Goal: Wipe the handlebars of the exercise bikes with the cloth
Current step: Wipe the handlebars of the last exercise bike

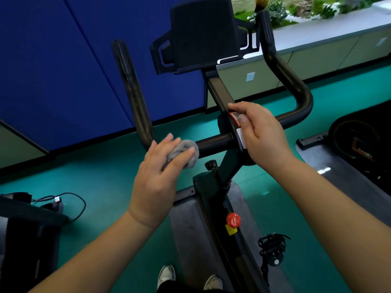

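At handlebars point(213, 142) left bend, left hand point(156, 176) is gripping balled cloth point(186, 151), crossbar running rightward toward right hand point(262, 132), which is resting loosely on centre clamp.

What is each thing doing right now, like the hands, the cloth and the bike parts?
left hand: grips the cloth.
cloth: bunched up, pressed on the handlebar.
handlebar: cloth on its left half.
right hand: rests on the handlebar's middle, fingers loosely bent, holding nothing.
red knob: untouched.
pedal: no foot on it.
cable: lying loose on the floor.
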`<state>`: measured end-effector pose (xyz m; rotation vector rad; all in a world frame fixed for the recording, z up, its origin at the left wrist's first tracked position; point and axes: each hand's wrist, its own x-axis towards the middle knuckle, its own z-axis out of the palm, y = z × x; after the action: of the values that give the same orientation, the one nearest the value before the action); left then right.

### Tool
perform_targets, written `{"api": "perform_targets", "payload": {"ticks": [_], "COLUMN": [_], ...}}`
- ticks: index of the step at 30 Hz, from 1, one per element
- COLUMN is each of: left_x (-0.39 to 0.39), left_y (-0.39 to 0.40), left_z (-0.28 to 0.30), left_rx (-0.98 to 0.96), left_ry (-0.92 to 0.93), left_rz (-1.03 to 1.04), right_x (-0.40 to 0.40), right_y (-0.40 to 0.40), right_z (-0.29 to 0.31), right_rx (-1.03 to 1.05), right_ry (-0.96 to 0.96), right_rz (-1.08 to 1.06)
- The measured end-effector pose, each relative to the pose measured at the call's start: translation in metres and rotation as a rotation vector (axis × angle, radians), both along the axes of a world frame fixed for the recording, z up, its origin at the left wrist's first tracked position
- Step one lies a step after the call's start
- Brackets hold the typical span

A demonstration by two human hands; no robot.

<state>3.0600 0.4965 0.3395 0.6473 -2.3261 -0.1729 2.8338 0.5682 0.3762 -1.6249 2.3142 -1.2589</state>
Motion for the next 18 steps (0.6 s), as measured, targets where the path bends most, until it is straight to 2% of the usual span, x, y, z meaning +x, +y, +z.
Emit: {"api": "perform_targets", "payload": {"ticks": [3,9,14,18], "left_x": [-0.024,-0.074,-0.058,-0.027], "left_y": [0.006,0.021,0.008,-0.011], "left_z": [0.007,0.023,0.024,0.027], "left_rx": [0.026,0.004,-0.009,0.075], "left_ry": [0.006,-0.190,-0.168,-0.116], "left_rz": [0.079,0.053,0.035,0.046], "right_x": [0.002,0.009,0.016,0.020], "right_y": [-0.001,-0.011,-0.014,-0.013], "right_z": [0.001,0.006,0.009,0.012], "right_rx": [0.005,0.072,0.058,0.051], "right_ry": [0.004,0.050,0.018,-0.013], "right_rz": [-0.021,-0.107,-0.149,-0.166]}}
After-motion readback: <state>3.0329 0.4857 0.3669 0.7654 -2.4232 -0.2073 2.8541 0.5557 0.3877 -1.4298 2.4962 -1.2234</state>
